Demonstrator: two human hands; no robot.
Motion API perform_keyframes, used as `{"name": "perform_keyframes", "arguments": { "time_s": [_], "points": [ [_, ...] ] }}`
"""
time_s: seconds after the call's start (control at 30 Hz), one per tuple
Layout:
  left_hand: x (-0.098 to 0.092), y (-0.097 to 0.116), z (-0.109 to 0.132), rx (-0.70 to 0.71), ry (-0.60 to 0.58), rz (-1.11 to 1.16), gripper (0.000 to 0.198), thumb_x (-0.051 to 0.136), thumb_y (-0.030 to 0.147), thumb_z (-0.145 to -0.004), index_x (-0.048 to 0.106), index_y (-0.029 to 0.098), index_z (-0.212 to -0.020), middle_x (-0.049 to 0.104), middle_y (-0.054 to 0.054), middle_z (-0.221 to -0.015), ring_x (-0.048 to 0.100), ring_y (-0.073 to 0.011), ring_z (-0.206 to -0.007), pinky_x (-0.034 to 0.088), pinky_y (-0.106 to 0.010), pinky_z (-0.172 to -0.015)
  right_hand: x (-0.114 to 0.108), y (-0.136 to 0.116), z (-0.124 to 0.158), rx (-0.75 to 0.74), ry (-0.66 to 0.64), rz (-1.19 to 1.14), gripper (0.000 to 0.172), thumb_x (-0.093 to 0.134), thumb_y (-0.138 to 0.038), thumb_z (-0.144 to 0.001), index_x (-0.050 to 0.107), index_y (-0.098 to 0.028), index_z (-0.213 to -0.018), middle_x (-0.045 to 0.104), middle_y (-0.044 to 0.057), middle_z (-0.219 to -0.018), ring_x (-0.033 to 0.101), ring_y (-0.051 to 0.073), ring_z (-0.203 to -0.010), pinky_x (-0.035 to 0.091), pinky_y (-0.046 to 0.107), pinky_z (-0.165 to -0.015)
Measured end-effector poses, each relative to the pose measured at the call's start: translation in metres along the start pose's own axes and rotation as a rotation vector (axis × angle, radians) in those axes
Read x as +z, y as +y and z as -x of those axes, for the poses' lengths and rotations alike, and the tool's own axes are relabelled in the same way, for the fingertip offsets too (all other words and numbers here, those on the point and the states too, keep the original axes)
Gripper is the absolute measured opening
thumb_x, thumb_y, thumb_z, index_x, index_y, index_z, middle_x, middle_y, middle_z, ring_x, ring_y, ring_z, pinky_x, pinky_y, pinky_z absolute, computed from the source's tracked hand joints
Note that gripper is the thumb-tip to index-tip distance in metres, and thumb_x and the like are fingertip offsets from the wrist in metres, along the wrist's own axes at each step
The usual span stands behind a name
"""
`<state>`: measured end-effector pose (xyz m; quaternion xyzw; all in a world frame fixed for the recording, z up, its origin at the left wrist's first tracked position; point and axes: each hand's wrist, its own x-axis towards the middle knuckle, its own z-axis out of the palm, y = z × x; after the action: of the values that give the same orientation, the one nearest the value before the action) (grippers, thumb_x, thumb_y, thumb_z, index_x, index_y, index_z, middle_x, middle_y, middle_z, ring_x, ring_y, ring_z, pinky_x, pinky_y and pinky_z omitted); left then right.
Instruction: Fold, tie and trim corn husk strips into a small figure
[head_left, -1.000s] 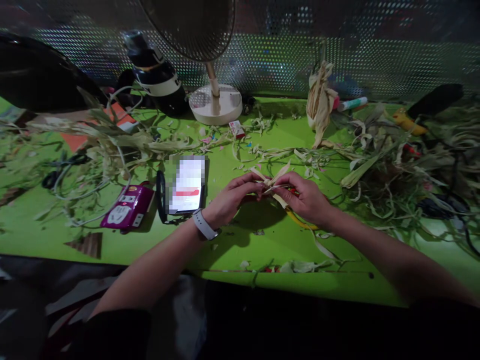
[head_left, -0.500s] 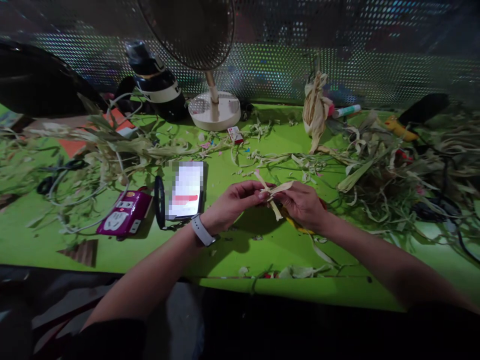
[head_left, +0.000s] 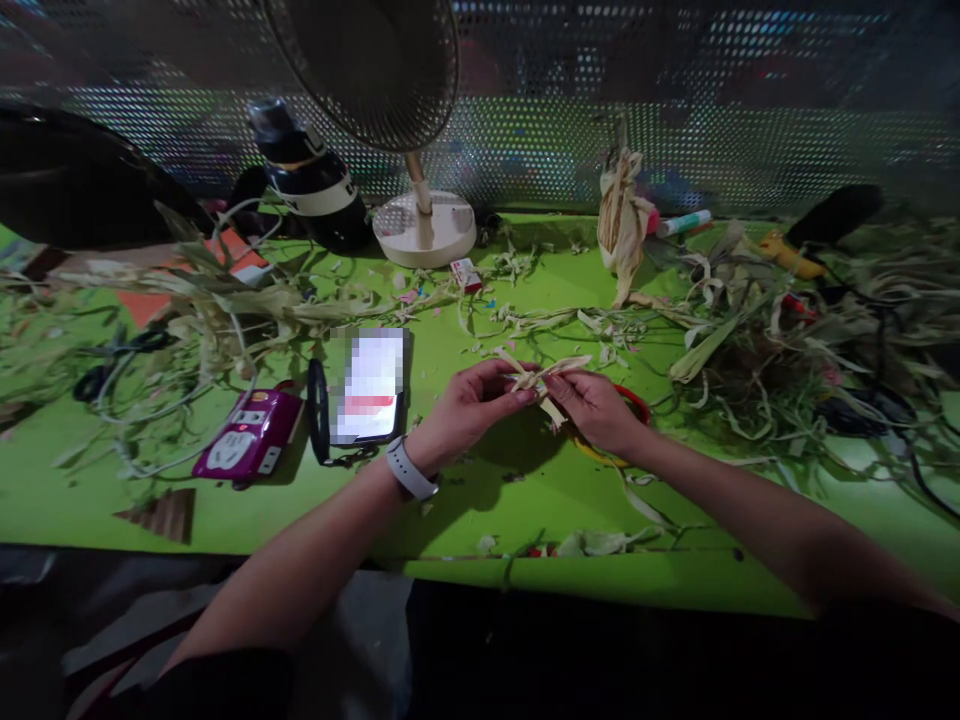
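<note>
We hold a pale, folded strip of dry husk point(head_left: 529, 381) above the green bench point(head_left: 450, 525), near its front edge. Our left hand point(head_left: 474, 403) pinches it between thumb and fingers, presumably to steady the crossing, while our right hand point(head_left: 598, 408) grips the other side, perhaps to keep the folds taut. Its ends stick out between the fingertips, so small a piece seems to suit a fingertip hold. A black phone with a lit screen point(head_left: 369, 385) lies left of our hands, probably angled for easy viewing; a tangled green-and-tan husk pile point(head_left: 757, 365) sits within reach on the right.
</note>
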<state>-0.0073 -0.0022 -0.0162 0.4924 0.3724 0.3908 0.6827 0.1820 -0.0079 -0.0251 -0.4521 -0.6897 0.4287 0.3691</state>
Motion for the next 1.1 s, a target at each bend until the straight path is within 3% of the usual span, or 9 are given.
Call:
{"name": "perform_keyframes", "arguments": {
  "time_s": [0.2, 0.27, 0.37, 0.43, 0.5, 0.63, 0.83, 0.93, 1.1],
  "points": [
    [-0.001, 0.000, -0.002, -0.106, 0.061, 0.121, 0.033, 0.084, 0.025, -0.063, 0.071, 0.014, -0.091, 0.074, -0.002, -0.086, 0.066, -0.0082, -0.073, 0.054, -0.022, -0.077, -0.001, 0.003, 0.000, 0.076, -0.031, -0.022, 0.045, 0.043, -0.056, -0.092, 0.058, -0.018, -0.076, 0.056, -0.001, -0.065, 0.052, 0.011, -0.050, 0.044, 0.024, -0.047],
    [-0.003, 0.002, -0.003, -0.134, 0.116, 0.196, 0.034, 0.086, 0.025, -0.060, 0.070, 0.014, -0.088, 0.074, -0.001, -0.081, 0.066, -0.0077, -0.071, 0.053, -0.020, -0.073, -0.006, 0.004, -0.002, -0.092, 0.073, 0.180, 0.034, 0.045, -0.047, -0.094, 0.059, -0.018, -0.083, 0.060, 0.001, -0.070, 0.056, 0.013, -0.060, 0.047, 0.026, -0.056],
    [-0.005, 0.006, -0.004, -0.168, 0.206, 0.276, 0.036, 0.087, 0.024, -0.056, 0.068, 0.015, -0.085, 0.073, 0.001, -0.076, 0.066, -0.0072, -0.067, 0.053, -0.018, -0.068, -0.017, 0.006, -0.003, -0.537, 0.224, 0.545, 0.016, 0.051, -0.030, -0.091, 0.060, -0.020, -0.100, 0.067, 0.007, -0.089, 0.060, 0.019, -0.083, 0.047, 0.034, -0.074],
    [-0.006, 0.009, -0.004, -0.187, 0.226, 0.284, 0.037, 0.087, 0.023, -0.055, 0.068, 0.015, -0.085, 0.073, 0.001, -0.075, 0.065, -0.0068, -0.065, 0.052, -0.018, -0.067, -0.021, 0.008, -0.003, -0.779, 0.216, 0.717, 0.021, 0.056, -0.026, -0.088, 0.061, -0.022, -0.107, 0.067, 0.007, -0.091, 0.058, 0.021, -0.086, 0.044, 0.037, -0.078],
    [-0.006, 0.010, -0.004, -0.183, 0.222, 0.269, 0.037, 0.087, 0.024, -0.055, 0.067, 0.015, -0.085, 0.073, 0.001, -0.076, 0.065, -0.0069, -0.065, 0.052, -0.019, -0.067, -0.024, 0.009, -0.003, -0.871, 0.166, 0.810, 0.024, 0.059, -0.026, -0.087, 0.061, -0.023, -0.111, 0.067, 0.005, -0.087, 0.056, 0.020, -0.081, 0.041, 0.036, -0.075],
    [-0.004, 0.006, -0.004, -0.127, 0.171, 0.149, 0.041, 0.086, 0.033, -0.057, 0.067, 0.015, -0.088, 0.073, 0.000, -0.079, 0.066, -0.0089, -0.068, 0.052, -0.023, -0.071, -0.023, 0.008, 0.000, -0.891, 0.106, 0.888, 0.024, 0.055, -0.015, -0.090, 0.065, -0.027, -0.108, 0.067, 0.002, -0.086, 0.055, 0.017, -0.081, 0.039, 0.034, -0.075],
    [-0.001, 0.002, 0.000, 0.098, 0.058, -0.324, 0.029, 0.075, 0.038, -0.073, 0.068, 0.015, -0.089, 0.073, -0.004, -0.081, 0.066, -0.0145, -0.073, 0.051, -0.027, -0.073, -0.019, 0.003, 0.001, -0.970, 0.143, 0.936, 0.019, 0.059, -0.013, -0.087, 0.065, -0.024, -0.102, 0.068, 0.007, -0.109, 0.054, 0.020, -0.111, 0.041, 0.036, -0.091],
    [-0.001, 0.005, 0.005, 0.231, 0.012, -0.611, 0.014, 0.065, 0.030, -0.082, 0.070, 0.017, -0.086, 0.074, -0.005, -0.085, 0.066, -0.0156, -0.075, 0.050, -0.027, -0.072, -0.016, 0.004, 0.001, -0.897, 0.095, 0.934, 0.017, 0.052, -0.014, -0.091, 0.064, -0.023, -0.099, 0.070, 0.006, -0.102, 0.058, 0.018, -0.099, 0.042, 0.037, -0.091],
    [-0.003, 0.005, 0.007, 0.317, -0.024, -0.787, 0.017, 0.057, 0.024, -0.087, 0.071, 0.020, -0.093, 0.075, -0.006, -0.097, 0.068, -0.0187, -0.087, 0.050, -0.028, -0.080, -0.010, 0.004, 0.001, -0.688, 0.108, 0.839, 0.015, 0.048, -0.021, -0.095, 0.063, -0.019, -0.092, 0.068, 0.007, -0.081, 0.058, 0.019, -0.079, 0.043, 0.035, -0.078]
  ]
}}
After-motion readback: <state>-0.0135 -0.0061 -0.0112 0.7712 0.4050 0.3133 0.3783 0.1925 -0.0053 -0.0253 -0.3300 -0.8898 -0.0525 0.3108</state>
